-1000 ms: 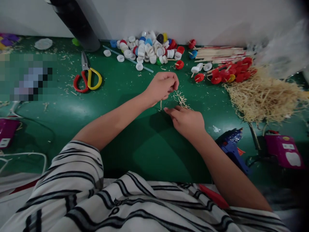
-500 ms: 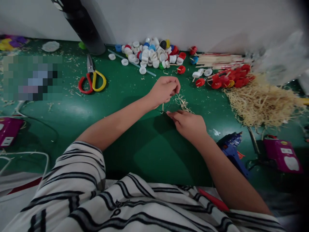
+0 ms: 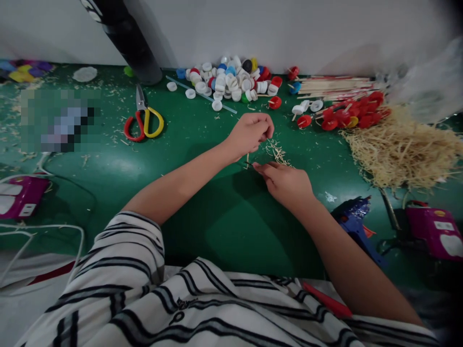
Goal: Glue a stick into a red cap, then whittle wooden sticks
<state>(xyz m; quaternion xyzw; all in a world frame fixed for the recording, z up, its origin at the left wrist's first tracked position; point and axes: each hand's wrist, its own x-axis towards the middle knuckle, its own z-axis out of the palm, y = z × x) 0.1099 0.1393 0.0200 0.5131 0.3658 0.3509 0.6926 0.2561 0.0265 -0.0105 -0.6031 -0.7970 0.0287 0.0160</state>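
Note:
My left hand (image 3: 252, 132) is closed above the green table, fingers curled inward. Below it shows the end of a thin wooden stick (image 3: 248, 158), apparently held in that hand; the rest is hidden. Just to the right and nearer my body, my right hand (image 3: 289, 184) is closed in a pinch, thumb and forefinger toward the stick. From its fingertips a slim dark piece (image 3: 249, 164) points left, close to the stick's lower end; its kind is too small to tell. Beside both hands lie pale curled wood shavings (image 3: 278, 152).
Behind are a pile of bottle caps (image 3: 231, 82), scissors (image 3: 143, 120) and a black bottle (image 3: 135, 48). On the right are red caps on sticks (image 3: 338, 117), wooden sticks (image 3: 333, 86), a heap of straw-like shavings (image 3: 401, 152), a blue glue gun (image 3: 356, 231) and a purple power socket (image 3: 434, 231).
The whole view has shifted slightly, so the table things appear farther right. Both hands keep nearly the same pose and closed grip.

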